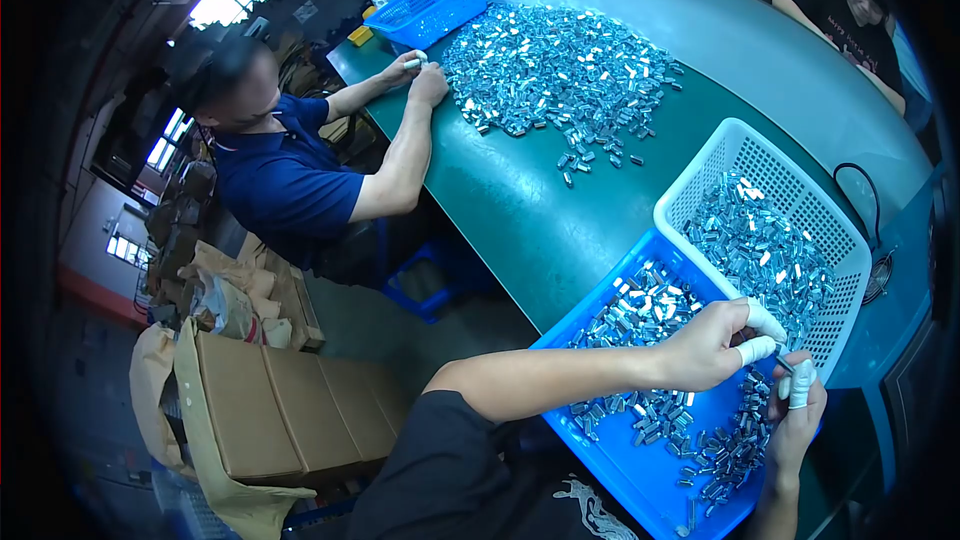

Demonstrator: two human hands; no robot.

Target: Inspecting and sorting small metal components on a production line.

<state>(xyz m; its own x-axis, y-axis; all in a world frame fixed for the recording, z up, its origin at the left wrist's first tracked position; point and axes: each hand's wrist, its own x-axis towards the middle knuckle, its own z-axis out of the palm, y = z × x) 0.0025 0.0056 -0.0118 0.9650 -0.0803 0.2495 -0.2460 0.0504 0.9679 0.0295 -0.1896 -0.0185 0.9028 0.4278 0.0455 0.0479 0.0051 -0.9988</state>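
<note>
My left hand (pixel 718 345) reaches in from the left over the blue tray (pixel 592 448), its thumb and forefinger wrapped in white finger covers and closed in a pinch. Between it and my right hand (pixel 797 415) is a small dark metal cylinder (pixel 785 364), gripped at both ends. White covers also wrap fingers of my right hand. Below my hands, the tray holds loose shiny metal pieces (pixel 655 410) in several heaps. Just beyond stands a white perforated basket (pixel 668 208), partly filled with similar pieces (pixel 755 240).
A large pile of metal pieces (pixel 560 70) covers the far green tabletop (pixel 500 210). Behind it stands a blue basket (pixel 430 8). A co-worker in a dark blue shirt (pixel 290 170) sits at the left. Cardboard boxes (pixel 300 400) stand lower left; other people sit across the grey ledge (pixel 800 70).
</note>
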